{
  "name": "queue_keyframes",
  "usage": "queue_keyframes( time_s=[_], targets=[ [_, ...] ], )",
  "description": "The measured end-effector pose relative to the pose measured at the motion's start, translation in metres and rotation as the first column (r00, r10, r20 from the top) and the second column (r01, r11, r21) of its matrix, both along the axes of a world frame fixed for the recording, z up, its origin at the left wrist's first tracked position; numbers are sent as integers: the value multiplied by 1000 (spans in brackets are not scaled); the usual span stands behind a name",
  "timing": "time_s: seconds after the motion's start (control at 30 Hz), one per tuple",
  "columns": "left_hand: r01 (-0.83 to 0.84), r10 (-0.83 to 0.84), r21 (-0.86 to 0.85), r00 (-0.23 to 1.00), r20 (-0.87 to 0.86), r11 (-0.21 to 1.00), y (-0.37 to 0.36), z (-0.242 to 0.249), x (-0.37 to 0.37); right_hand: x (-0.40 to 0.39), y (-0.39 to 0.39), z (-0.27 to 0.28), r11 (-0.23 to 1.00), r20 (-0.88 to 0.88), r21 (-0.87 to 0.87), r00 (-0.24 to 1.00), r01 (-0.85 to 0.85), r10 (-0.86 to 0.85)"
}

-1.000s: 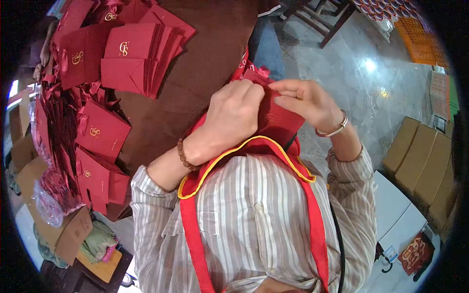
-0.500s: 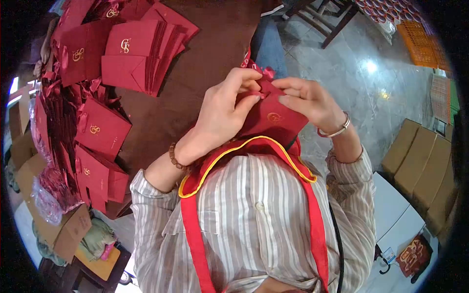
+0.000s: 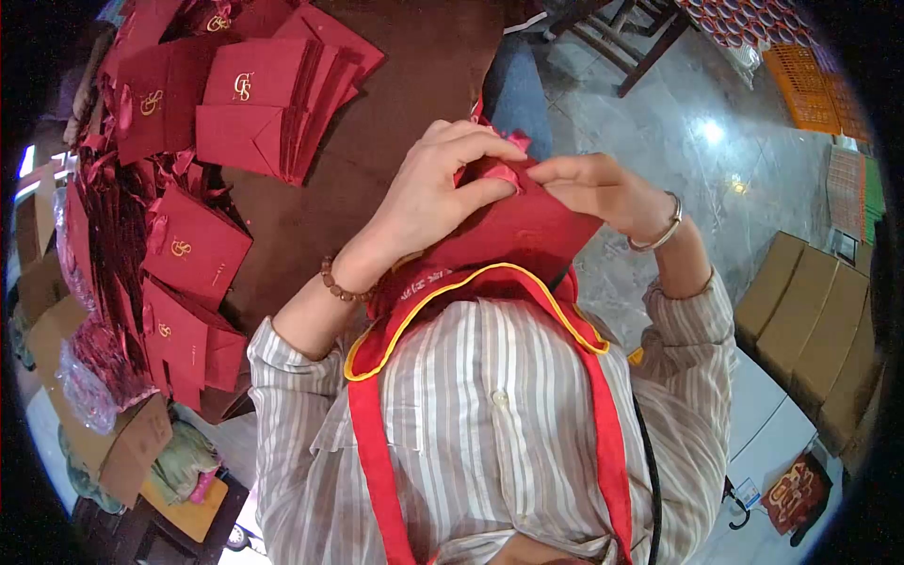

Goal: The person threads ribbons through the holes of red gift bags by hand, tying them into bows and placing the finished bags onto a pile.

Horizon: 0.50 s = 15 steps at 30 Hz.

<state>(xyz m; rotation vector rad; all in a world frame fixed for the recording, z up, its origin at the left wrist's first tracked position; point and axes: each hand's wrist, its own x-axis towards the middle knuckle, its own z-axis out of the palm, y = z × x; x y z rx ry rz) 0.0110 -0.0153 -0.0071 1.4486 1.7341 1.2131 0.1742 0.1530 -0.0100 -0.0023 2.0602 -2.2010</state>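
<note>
A dark red gift bag is held close against my chest, just above the yellow-trimmed red apron. At its top edge is a pinkish-red ribbon. My left hand, with a beaded bracelet at the wrist, curls over the bag's top, its thumb and forefinger closed about the ribbon. On the other side my right hand, with a metal bangle, has its fingers together at the bag's upper right edge. Whatever lies between the right fingertips is hidden.
Stacked red bags with gold lettering lie on the brown tabletop, with more bags heaped along its left side. Cardboard boxes stand on the floor at right. A dark wooden stool and orange crate are farther back.
My right hand has shifted slightly right and its fingers have straightened. My left hand has turned further over the bag's top. The bag has tilted, and its gold mark is less visible.
</note>
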Motion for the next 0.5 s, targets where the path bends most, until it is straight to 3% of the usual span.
queue_keyframes(
  time_s=[0.03,0.07,0.13,0.17,0.23,0.33,0.47,0.5],
  targets=[
    [-1,1,1,1000,-1,1000,1,0,-1,-4,-3,7,974,287,-214,958,78,-14],
    [18,-18,-18,1000,-3,1000,1,0,-1,-9,-1,13,974,287,-213,958,78,-14],
    [35,-35,-37,999,-5,999,2,1,-4,-20,3,21,960,275,237,958,-146,78],
    [53,-53,-26,999,6,998,3,2,-8,-21,-1,20,961,276,237,958,-146,78],
    [69,-69,-12,997,16,998,5,0,-13,-24,-8,15,947,122,314,986,67,-111],
    [19,-12,-85,997,76,996,6,-7,-15,-23,-10,3,958,157,229,965,172,-211],
    [49,-44,-178,999,27,983,8,2,-23,-15,-2,-4,914,211,375,946,154,-246],
    [62,-51,-157,996,69,986,7,0,-24,-11,3,-3,918,219,205,898,339,-381]
  ],
)
